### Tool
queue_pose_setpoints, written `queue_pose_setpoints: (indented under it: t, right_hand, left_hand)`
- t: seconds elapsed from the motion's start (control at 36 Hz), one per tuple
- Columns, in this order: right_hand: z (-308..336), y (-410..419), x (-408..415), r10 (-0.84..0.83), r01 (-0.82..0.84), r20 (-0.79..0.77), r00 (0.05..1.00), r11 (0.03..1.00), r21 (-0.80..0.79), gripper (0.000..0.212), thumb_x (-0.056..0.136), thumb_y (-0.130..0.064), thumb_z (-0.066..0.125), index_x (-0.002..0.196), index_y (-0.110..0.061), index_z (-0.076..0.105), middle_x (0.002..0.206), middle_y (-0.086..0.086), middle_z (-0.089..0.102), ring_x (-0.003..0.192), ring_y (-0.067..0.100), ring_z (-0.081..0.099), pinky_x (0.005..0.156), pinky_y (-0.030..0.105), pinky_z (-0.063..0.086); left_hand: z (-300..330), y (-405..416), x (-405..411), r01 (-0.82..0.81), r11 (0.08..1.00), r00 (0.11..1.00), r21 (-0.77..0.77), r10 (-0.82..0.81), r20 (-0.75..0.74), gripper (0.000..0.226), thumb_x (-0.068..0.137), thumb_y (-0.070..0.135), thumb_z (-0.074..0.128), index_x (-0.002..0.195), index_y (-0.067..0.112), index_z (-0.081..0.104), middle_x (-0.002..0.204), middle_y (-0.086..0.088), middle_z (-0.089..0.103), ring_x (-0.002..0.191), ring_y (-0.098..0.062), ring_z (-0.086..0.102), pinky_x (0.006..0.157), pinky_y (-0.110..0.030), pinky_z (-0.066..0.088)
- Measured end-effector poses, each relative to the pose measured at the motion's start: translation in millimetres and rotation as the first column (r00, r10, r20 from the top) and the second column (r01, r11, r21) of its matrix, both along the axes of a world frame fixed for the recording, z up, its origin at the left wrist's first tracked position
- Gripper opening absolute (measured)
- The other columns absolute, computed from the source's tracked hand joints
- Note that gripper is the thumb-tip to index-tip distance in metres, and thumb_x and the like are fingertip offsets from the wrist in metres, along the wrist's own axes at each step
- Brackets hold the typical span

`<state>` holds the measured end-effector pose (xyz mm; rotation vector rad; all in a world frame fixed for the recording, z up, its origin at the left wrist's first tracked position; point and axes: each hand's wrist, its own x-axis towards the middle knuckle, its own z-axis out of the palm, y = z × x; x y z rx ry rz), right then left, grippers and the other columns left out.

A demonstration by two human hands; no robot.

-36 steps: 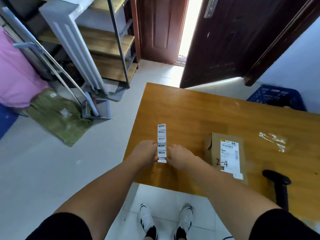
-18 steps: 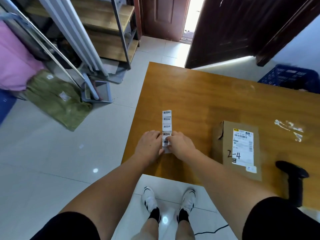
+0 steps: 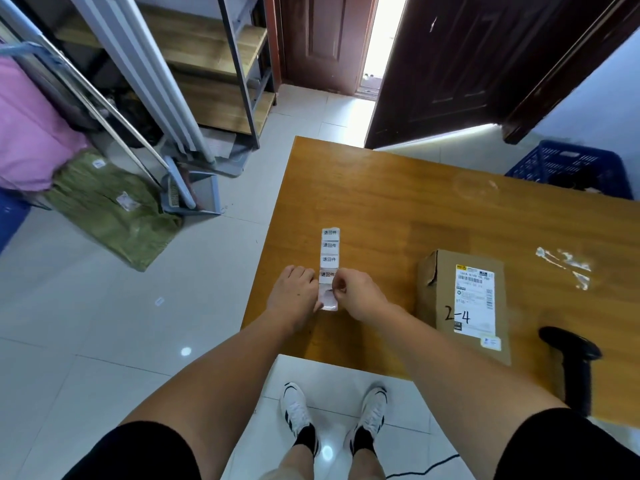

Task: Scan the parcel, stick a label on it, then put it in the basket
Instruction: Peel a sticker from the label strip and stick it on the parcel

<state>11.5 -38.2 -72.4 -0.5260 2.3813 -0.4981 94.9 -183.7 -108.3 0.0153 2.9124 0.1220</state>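
Near end of label strip [image 3: 329,268] covered by left hand [image 3: 294,299] and right hand [image 3: 360,296]; grip on the peeled label unclear, fingertips hidden, label itself too small to see. Shipping label [image 3: 475,299] print on parcel [image 3: 464,306] too small to read. Scanner [image 3: 571,362] base hidden behind counter [image 3: 398,202] near edge. Blue basket [image 3: 571,168] partly hidden behind counter far edge, contents unclear. Counter cut off at right frame edge.

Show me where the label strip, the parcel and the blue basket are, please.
label strip [image 3: 330,252], head view, on a printed label.
parcel [image 3: 436,299], head view, bare cardboard top.
blue basket [image 3: 540,164], head view, front rim.
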Motion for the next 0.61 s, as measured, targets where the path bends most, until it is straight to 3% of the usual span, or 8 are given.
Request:
queue_pose_setpoints:
  t: [0.06, 0.17, 0.28, 0.39, 0.5, 0.61]
  right_hand:
    - [11, 6, -3, -0.043, 0.044, 0.024, 0.999, 0.998, -0.035, 0.013, 0.092, -0.016, 0.064, 0.090, -0.027, 0.058, 0.101, -0.002, 0.067, 0.090, 0.022, 0.064, 0.076, 0.038, 0.055]
    - [33, 19, -13, -0.070, 0.073, 0.026, 0.997, 0.993, -0.094, 0.011, 0.091, -0.012, 0.060, 0.098, -0.018, 0.067, 0.092, -0.001, 0.066, 0.090, 0.025, 0.064, 0.080, 0.039, 0.055]
    - [56, 36, -24, -0.110, 0.113, 0.029, 0.994, 0.980, -0.161, 0.013, 0.093, -0.010, 0.065, 0.104, -0.012, 0.072, 0.098, 0.007, 0.071, 0.092, 0.025, 0.065, 0.080, 0.035, 0.052]
    - [76, 61, -35, -0.144, 0.144, 0.017, 0.989, 0.969, -0.202, 0.008, 0.093, -0.013, 0.066, 0.097, -0.020, 0.070, 0.089, -0.002, 0.066, 0.083, 0.018, 0.061, 0.070, 0.026, 0.044]
    - [92, 94, -44, -0.190, 0.185, 0.007, 0.982, 0.949, -0.256, 0.011, 0.091, -0.015, 0.066, 0.089, -0.026, 0.066, 0.086, -0.002, 0.067, 0.081, 0.019, 0.062, 0.066, 0.028, 0.046]
    - [99, 134, -54, -0.254, 0.248, 0.018, 0.967, 0.921, -0.299, 0.003, 0.096, -0.018, 0.066, 0.098, -0.016, 0.065, 0.086, 0.001, 0.064, 0.078, 0.020, 0.060, 0.068, 0.033, 0.048]
  left_hand:
    - [8, 0, -3, -0.008, 1.000, 1.000, 0.004, 0.008, -0.009, 0.052, 0.096, 0.049, 0.065, 0.139, 0.021, 0.060, 0.131, -0.002, 0.066, 0.119, -0.023, 0.056, 0.106, -0.038, 0.043]
    - [34, 6, -16, -0.060, 0.992, 0.997, 0.112, 0.066, -0.048, 0.043, 0.098, 0.049, 0.061, 0.133, 0.024, 0.063, 0.123, 0.001, 0.068, 0.107, -0.019, 0.057, 0.089, -0.032, 0.050]
    - [65, 22, -35, -0.048, 0.968, 0.995, 0.245, 0.067, -0.072, 0.038, 0.100, 0.051, 0.057, 0.128, 0.026, 0.065, 0.118, 0.002, 0.070, 0.105, -0.019, 0.059, 0.085, -0.035, 0.051]
    - [88, 45, -52, 0.019, 0.967, 0.988, 0.254, 0.021, -0.153, 0.029, 0.101, 0.048, 0.056, 0.116, 0.026, 0.070, 0.110, 0.004, 0.069, 0.099, -0.019, 0.060, 0.080, -0.035, 0.050]
    - [102, 77, -66, 0.045, 0.955, 0.981, 0.292, 0.014, -0.196, 0.026, 0.104, 0.038, 0.054, 0.103, 0.018, 0.070, 0.099, -0.001, 0.068, 0.094, -0.024, 0.059, 0.072, -0.036, 0.043]
    - [110, 117, -79, 0.022, 0.933, 0.981, 0.360, 0.049, -0.187, 0.026, 0.104, 0.036, 0.053, 0.100, 0.016, 0.069, 0.095, -0.002, 0.067, 0.091, -0.024, 0.058, 0.075, -0.039, 0.045]
